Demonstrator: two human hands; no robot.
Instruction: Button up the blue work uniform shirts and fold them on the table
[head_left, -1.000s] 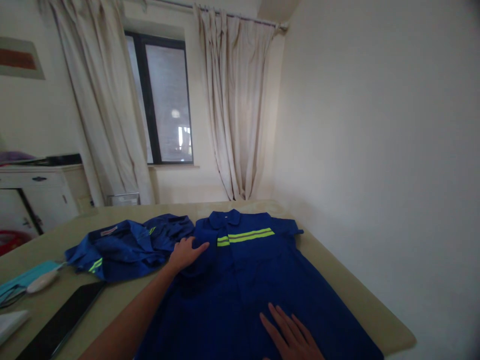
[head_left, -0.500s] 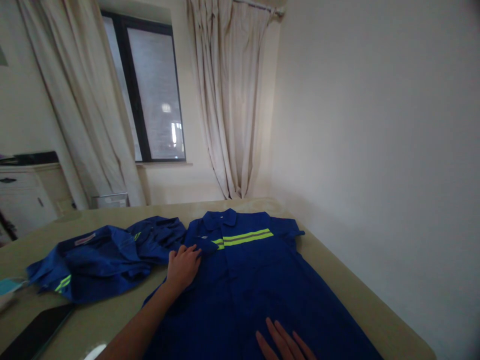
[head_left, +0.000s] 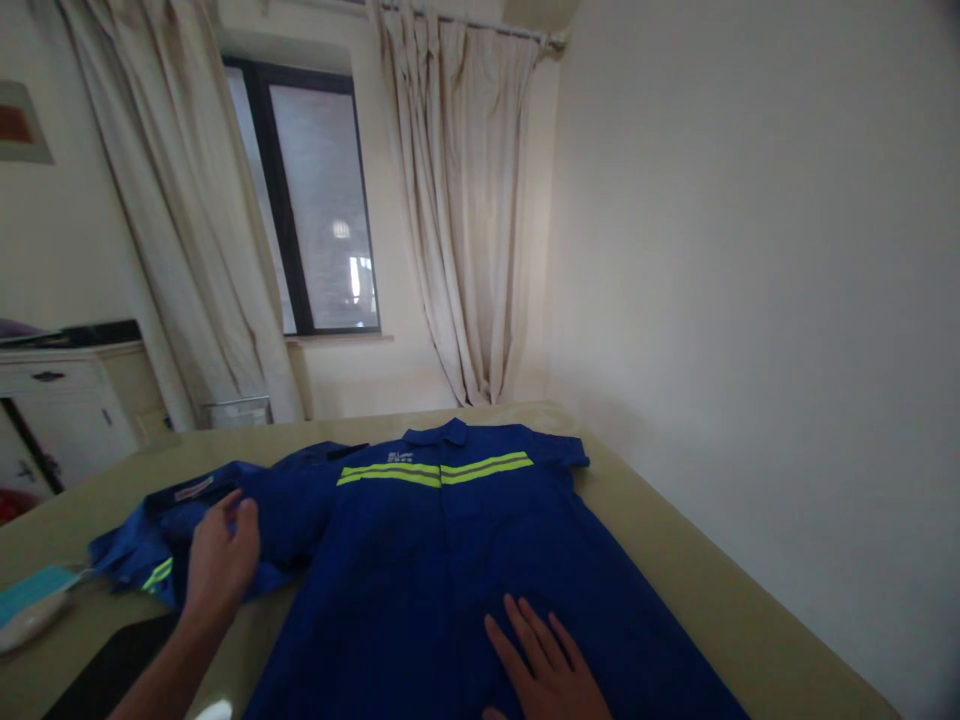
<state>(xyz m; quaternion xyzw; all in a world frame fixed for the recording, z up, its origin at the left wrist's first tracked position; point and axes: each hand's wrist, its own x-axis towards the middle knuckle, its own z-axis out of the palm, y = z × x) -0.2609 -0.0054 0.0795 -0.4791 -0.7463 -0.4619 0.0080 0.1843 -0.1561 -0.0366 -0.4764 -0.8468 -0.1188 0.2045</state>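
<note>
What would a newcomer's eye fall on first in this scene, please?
The eye goes first to the blue shirt spread flat on the table, with bright yellow stripes across its chest. The right hand lies flat on its lower front, while the left hand touches its left sleeve, beside a second, crumpled blue garment. Behind, pale curtains frame a dark window.

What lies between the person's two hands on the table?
Only the blue shirt, spread flat from the left hand to the right hand, seen in the head view.
</note>
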